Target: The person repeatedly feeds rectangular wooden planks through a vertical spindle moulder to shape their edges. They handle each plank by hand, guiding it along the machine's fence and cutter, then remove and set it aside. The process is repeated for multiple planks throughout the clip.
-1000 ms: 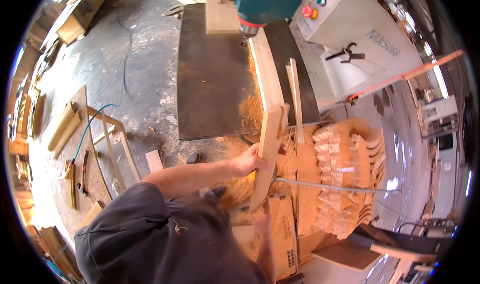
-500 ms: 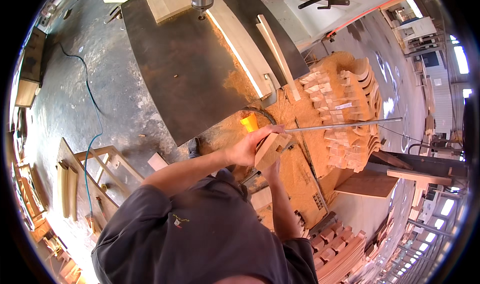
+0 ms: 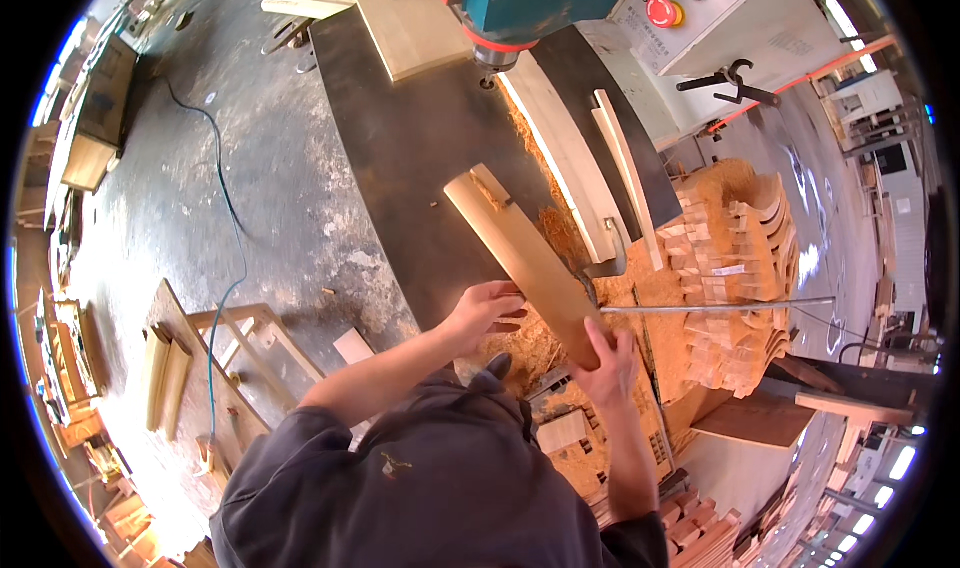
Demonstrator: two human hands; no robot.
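A long wooden piece (image 3: 525, 258) slants over the near edge of the dark machine table (image 3: 390, 138). Near its far end is a slot-like cut with sawdust on it. My right hand (image 3: 608, 363) grips the near end, thumb on top. Just left of the piece, my left hand (image 3: 485, 316) has its fingers apart and holds nothing; whether a fingertip touches the wood I cannot tell. Beyond the far end hangs the drill chuck (image 3: 495, 60) of a teal drilling machine (image 3: 540, 3). A pale wooden board (image 3: 565, 158) lies along the table, sawdust beside it.
A metal rod (image 3: 720, 307) sticks out right, before a stack of curved wooden parts (image 3: 735, 268). A flat board (image 3: 410, 28) and a narrow strip (image 3: 625, 173) rest on the table. A control box (image 3: 690, 13) with a red button stands far right. A cable (image 3: 228, 198) crosses the floor.
The wooden piece, earlier held close and end-on by both hands, now stretches out toward the table. My left hand has let go and opened. The view has shifted, showing more of the machine.
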